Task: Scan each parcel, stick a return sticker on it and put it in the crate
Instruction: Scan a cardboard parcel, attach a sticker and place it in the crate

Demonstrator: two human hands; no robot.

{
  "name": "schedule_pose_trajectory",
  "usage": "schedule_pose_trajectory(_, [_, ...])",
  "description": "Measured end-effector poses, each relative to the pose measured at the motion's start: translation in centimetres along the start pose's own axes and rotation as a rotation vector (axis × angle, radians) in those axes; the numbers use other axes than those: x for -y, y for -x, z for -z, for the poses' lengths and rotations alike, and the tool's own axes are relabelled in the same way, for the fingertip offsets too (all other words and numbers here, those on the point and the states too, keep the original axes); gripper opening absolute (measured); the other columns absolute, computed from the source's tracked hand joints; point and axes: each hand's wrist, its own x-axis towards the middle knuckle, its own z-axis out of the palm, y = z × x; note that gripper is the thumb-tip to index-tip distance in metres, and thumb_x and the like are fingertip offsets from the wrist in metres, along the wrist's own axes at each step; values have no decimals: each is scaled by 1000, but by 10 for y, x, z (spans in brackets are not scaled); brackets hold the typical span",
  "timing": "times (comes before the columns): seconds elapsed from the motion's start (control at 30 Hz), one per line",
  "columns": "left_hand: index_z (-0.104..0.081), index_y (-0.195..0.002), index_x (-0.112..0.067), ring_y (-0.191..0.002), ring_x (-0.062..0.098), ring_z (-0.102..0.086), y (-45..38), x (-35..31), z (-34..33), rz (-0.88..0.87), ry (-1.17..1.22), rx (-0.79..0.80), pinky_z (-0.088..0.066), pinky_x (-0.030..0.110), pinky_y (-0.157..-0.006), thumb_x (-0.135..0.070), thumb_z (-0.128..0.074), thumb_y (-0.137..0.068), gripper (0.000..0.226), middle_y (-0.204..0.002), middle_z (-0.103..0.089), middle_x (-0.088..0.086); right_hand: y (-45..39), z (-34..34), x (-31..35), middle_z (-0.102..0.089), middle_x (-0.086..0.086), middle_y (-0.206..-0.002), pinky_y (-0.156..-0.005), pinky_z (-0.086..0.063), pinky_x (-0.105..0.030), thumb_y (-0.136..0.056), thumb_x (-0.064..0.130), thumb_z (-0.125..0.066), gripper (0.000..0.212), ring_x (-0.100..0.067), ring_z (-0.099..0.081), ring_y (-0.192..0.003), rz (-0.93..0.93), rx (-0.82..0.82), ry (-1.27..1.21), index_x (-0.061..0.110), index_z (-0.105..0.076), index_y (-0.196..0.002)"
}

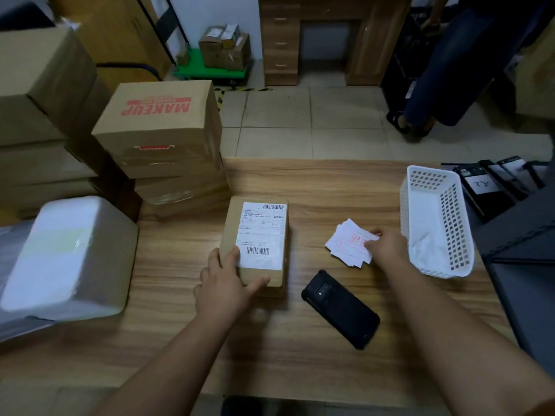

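Small brown cardboard parcel (255, 244) with a white barcoded shipping label on top lies flat mid-table; it looks light and stiff, so I'd take it by the long sides, and the label face should take a sticker cleanly. My left hand (223, 283) is clamped on its near-left corner, thumb across the near end, while my right hand (387, 246) is pinching the loose stack of white return stickers with red print (348, 243) just right of it. Black handheld scanner (341, 309) lies near-right of the parcel, untouched; white perforated plastic crate (437, 220) sits at the right edge.
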Motion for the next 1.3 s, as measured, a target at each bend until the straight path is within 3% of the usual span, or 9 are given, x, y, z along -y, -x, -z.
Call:
schedule_pose_trajectory(0.2, [-33, -143, -31, -144, 31, -14, 0, 0, 6, -35, 30, -9, -18, 46, -114, -70, -64, -73, 86, -159, -12, 8, 24, 26, 13, -69, -8, -114, -81, -50, -31, -92, 14, -61, 23, -22, -63, -97, 8, -57, -260, 10, -70, -113])
schedule_pose_trajectory(0.3, [-39, -143, -26, -143, 28, -19, -5, -3, 23, -150, 134, -61, -21, 43, -113, -58, -65, -81, 75, -157, -22, 6, 58, 36, 42, -71, -8, -95, -65, -52, -28, -90, 9, -66, 24, -17, -61, -67, 98, 163, -435, 10, -68, -114])
schedule_pose_trajectory(0.43, [-52, -135, -22, -124, 17, -47, -12, -13, 59, -293, 456, -9, -38, 34, -103, -35, -69, -87, 53, -133, -54, -4, 119, 27, 93, -66, -9, -76, -48, -44, -21, -83, -3, -71, 14, -10, -51, -47, 268, 428, -559, 8, -66, -90])
schedule_pose_trajectory(0.53, [-59, -121, -23, -97, 6, -61, -7, -17, 89, -193, 735, 155, -48, 25, -84, -22, -69, -89, 33, -106, -67, -8, 151, 18, 122, -65, -8, -75, -48, -43, -21, -81, -3, -73, 15, -10, -50, -48, 335, 522, -603, 9, -66, -87])
schedule_pose_trajectory(0.63, [-68, -101, -15, -86, 12, -68, -1, -11, 105, -71, 940, 256, -53, 31, -75, -8, -65, -90, 13, -86, -75, -5, 172, 17, 139, -66, -8, -78, -52, -45, -22, -82, -3, -72, 15, -9, -54, -53, 348, 545, -648, 8, -67, -91])
schedule_pose_trajectory(0.77, [-67, -101, -12, -85, 13, -72, 0, 1, 124, -64, 1072, 205, -59, 29, -67, -5, -65, -90, 13, -90, -75, 1, 190, 15, 147, -71, -10, -88, -60, -48, -25, -83, 0, -71, 16, -19, -63, -74, 316, 604, -750, 7, -68, -97])
schedule_pose_trajectory(1.03, [-60, -102, -16, -87, 11, -70, -9, 10, 147, -214, 1063, 64, -59, 24, -68, -8, -68, -88, 18, -92, -69, 8, 214, 11, 163, -73, -12, -85, -59, -48, -25, -91, 5, -63, 7, -17, -62, -68, 314, 564, -875, 5, -69, -95])
schedule_pose_trajectory(1.17, [-60, -94, -14, -86, 11, -68, -11, 7, 152, -282, 943, 70, -56, 20, -61, -11, -70, -87, 13, -89, -67, 3, 215, 18, 169, -73, -5, -81, -56, -44, -24, -91, 12, -64, 7, -13, -61, -68, 376, 498, -793, 10, -71, -94])
schedule_pose_trajectory(1.3, [-61, -92, -14, -75, 8, -64, -8, -5, 158, -365, 839, 71, -50, 17, -57, -12, -72, -86, 13, -84, -67, 2, 211, 25, 172, -70, -3, -76, -53, -41, -23, -88, 3, -65, 10, -11, -58, -60, 379, 573, -679, 11, -70, -85])
